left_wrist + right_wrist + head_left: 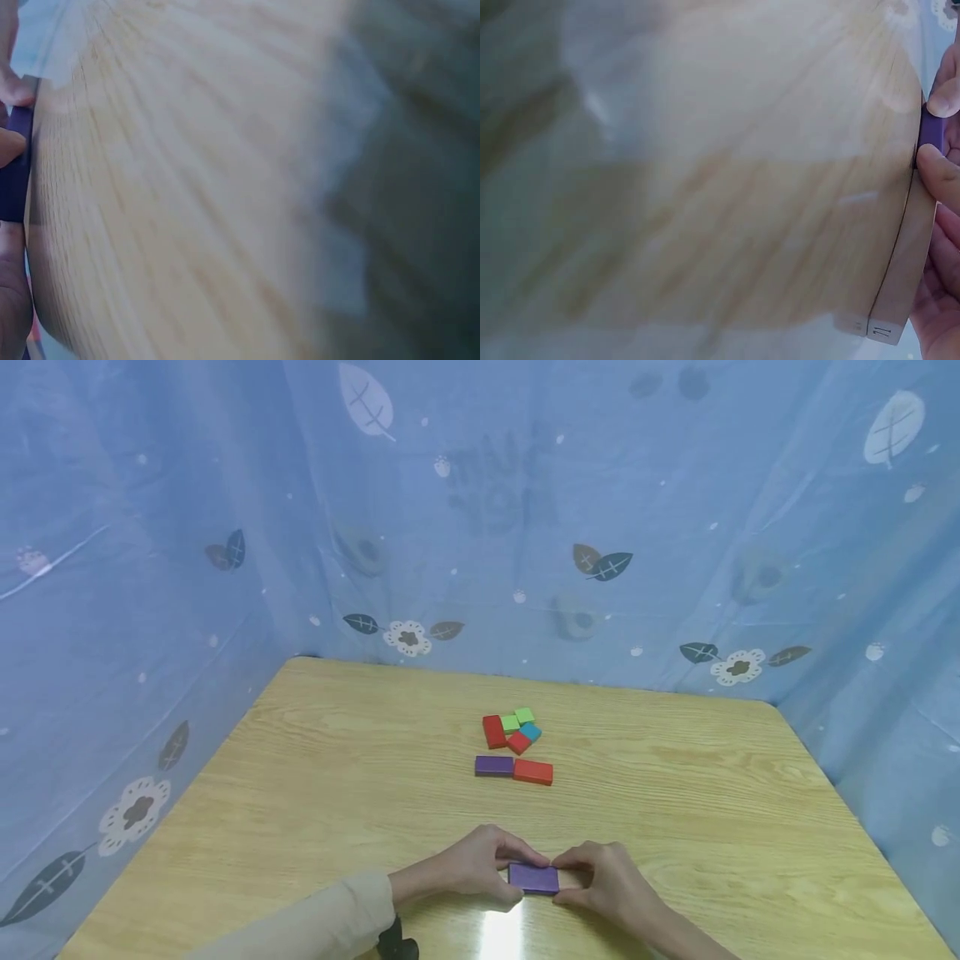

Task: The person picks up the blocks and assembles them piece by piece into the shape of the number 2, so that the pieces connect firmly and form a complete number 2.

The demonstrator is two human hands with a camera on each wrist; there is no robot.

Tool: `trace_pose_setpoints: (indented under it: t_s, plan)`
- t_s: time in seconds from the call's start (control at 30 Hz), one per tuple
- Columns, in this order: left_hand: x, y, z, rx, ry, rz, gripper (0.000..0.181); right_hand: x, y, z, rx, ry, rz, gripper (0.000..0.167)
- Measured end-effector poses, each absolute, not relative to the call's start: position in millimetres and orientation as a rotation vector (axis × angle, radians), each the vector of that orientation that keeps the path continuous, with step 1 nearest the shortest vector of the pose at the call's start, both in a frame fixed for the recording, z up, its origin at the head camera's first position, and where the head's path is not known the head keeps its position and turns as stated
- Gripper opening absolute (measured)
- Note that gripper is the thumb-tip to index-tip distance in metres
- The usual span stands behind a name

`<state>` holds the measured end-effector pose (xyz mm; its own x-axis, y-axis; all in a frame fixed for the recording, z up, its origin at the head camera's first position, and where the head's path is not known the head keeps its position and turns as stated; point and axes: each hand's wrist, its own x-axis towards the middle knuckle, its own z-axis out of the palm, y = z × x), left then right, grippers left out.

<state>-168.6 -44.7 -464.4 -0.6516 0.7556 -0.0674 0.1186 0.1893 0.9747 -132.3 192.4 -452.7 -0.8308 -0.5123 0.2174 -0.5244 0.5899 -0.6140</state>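
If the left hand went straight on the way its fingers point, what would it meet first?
Most likely the right hand, close ahead; whether the two already touch is unclear.

Closed in at the back and both sides by a blue, softly creased fabric curtain (480, 585), printed with white, brown and dark grey leaves (367, 399) and white, brown-centred flowers (407, 638). Furnished with a pale yellow wood-grain tabletop (360, 777), rounded at the far corners. Lit to a white glare (501, 935) on the glossy surface, low in the head view.
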Motion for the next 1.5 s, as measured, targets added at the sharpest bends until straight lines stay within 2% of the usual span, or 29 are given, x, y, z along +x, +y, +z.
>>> trace_pose_setpoints:
  t_s: [0.4,0.6,0.83,1.07,1.33,1.5]
  plan:
    - [-173.4,-46.8,-465.2,0.847,1.882,1.462,0.046,-134.3,192.8,-452.8,0.812,-2.845,1.189,0.028]
    - [-195.8,-56.5,-454.7,0.861,1.861,1.601,0.042,-136.0,193.3,-452.2,0.85,-2.849,1.193,0.03]
    - [-244.2,-73.0,-436.1,0.58,1.995,2.114,0.034,-136.3,193.8,-449.5,0.841,-2.867,1.196,0.031]
    - [-275.5,-77.7,-441.9,0.371,2.095,2.442,0.033,-137.3,193.7,-445.7,0.831,-2.892,1.185,0.029]
    - [-277.2,-64.1,-462.2,-0.024,2.152,2.523,0.03,-139.7,193.2,-444.6,0.823,-2.927,1.164,0.029]
    - [-274.7,-57.7,-472.5,-0.066,2.266,2.47,0.028,-140.1,192.8,-443.8,0.84,-2.93,1.159,0.029]
